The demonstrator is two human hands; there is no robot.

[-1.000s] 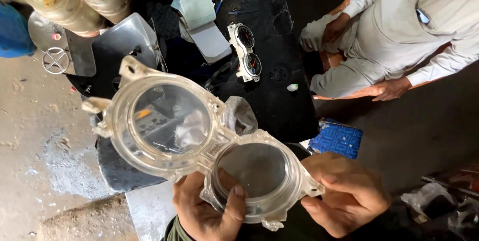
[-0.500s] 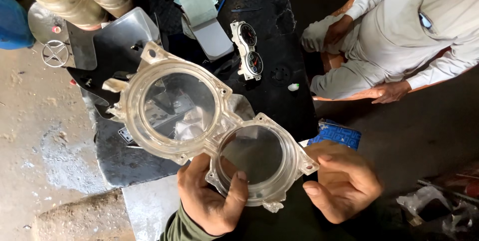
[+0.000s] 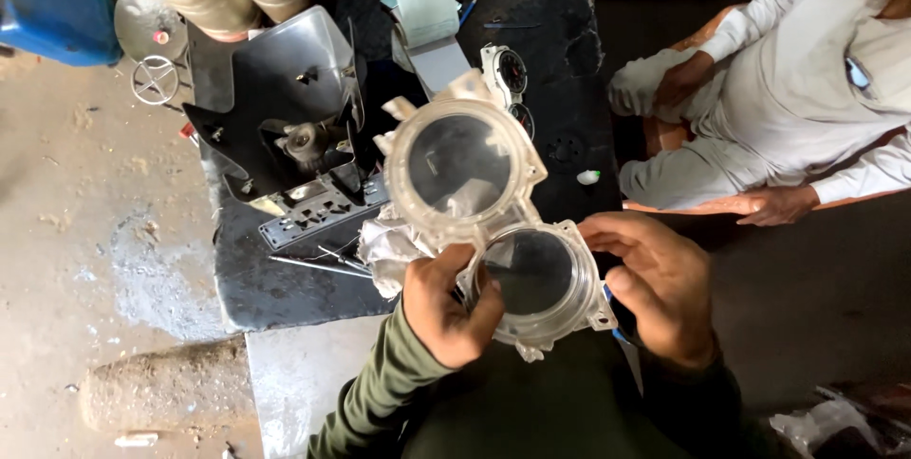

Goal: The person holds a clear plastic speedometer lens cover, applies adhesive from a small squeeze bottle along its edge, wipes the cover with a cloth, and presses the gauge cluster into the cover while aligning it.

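Clear plastic makes up the twin-lens cover [image 3: 493,222], two round windows joined side by side in one moulded frame with small tabs around the rim. It is held up in the air over the dark mat [image 3: 285,279], tilted so that one window points away and the other sits close to the body, seemingly so that light passes through for a look at the surface. The left hand [image 3: 448,305] is closed around the frame at the near window's left edge, with the thumb pressed on the rim; a crumpled white cloth [image 3: 389,250] is seen just beside and under this grip, though whether it is pinched in the fingers cannot be told. The right hand [image 3: 655,283] is curled loosely about the right rim of the same window, fingertips touching the edge, as a steadying support. Below and behind the cover, a black cowl panel [image 3: 275,89] and a grey bracket [image 3: 318,207] lie on the mat, with a twin-dial gauge unit [image 3: 508,79] farther off. A seated person in white clothes [image 3: 778,98] is seen at the right, hands resting well apart from the work.
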